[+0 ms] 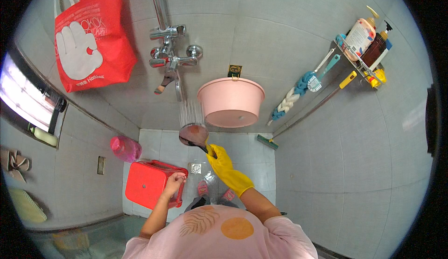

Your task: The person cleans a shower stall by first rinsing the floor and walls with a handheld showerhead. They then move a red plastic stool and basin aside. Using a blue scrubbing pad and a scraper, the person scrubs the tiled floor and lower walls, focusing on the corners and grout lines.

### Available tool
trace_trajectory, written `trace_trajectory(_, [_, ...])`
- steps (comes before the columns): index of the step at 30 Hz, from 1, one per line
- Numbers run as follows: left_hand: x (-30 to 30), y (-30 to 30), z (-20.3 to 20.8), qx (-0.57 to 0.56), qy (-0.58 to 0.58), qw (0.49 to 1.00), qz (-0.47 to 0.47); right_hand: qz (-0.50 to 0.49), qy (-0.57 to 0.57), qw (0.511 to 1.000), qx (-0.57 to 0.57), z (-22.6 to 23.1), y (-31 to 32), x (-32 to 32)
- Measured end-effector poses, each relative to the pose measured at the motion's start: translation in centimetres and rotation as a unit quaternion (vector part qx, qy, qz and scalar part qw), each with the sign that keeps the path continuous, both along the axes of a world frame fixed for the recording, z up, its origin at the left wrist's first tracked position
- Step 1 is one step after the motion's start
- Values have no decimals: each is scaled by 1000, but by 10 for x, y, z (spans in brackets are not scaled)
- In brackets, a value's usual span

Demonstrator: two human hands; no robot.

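My right hand point(220, 158) wears a long yellow rubber glove and is closed round the dark handle of a shower head point(193, 135). Thin streams of water point(191, 113) run off the head's far side toward the wall. My left hand point(174, 181) is bare, with its fingers loosely curled and nothing visible in them. It hangs over the right edge of a red plastic stool point(143, 186); whether it touches the stool I cannot tell. Just beyond the shower head, a pink basin point(231, 101) hangs from a hook on the wall.
A chrome mixer tap point(172, 59) sits on the far wall, beside a hanging red bag point(93, 40). On the right are a corner rack of bottles point(359, 49), hanging brushes point(322, 72) and a long-handled floor brush point(267, 141). A pink bucket-like container point(126, 148) and floor drain point(195, 168) lie nearby.
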State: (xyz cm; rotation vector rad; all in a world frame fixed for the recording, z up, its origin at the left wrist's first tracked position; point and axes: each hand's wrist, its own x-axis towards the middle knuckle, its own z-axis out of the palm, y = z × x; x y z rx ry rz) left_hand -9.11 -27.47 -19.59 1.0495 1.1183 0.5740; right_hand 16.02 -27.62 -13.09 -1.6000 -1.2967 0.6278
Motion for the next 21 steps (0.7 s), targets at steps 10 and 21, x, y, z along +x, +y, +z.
trace_trajectory(10, [5, 1, -3, -5, 24, 999, -45, -24, 44, 996, -72, -26, 5, 11])
trace_trajectory(21, [5, -11, -15, 67, 115, 982, -133, -37, -107, 961, -251, -101, -90, 75])
